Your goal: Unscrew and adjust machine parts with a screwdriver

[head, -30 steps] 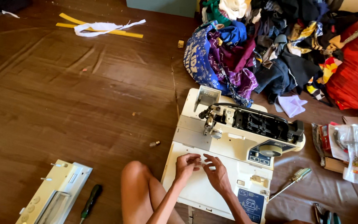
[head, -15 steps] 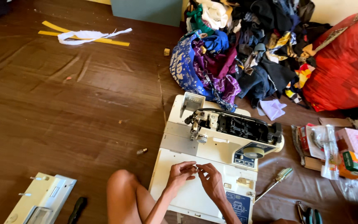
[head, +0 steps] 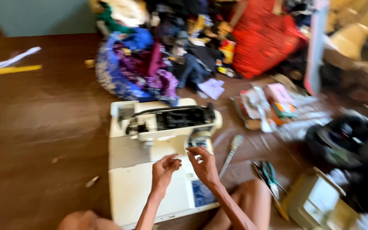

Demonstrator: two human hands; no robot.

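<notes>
Left hand (head: 165,168) and right hand (head: 203,164) are raised close together over the cream sewing machine (head: 158,162), fingertips pinched; whatever they pinch is too small and blurred to tell. The machine lies on its side on the wooden floor (head: 43,136), directly beneath both hands. A screwdriver (head: 231,151) lies just right of it; a pile of clothes (head: 150,64) sits beyond.

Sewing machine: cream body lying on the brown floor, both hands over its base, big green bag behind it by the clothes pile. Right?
Not quite. In the head view the bag is red, not green. The rest holds: the cream sewing machine lies on the brown floor, with the left hand and right hand over its base.
</notes>
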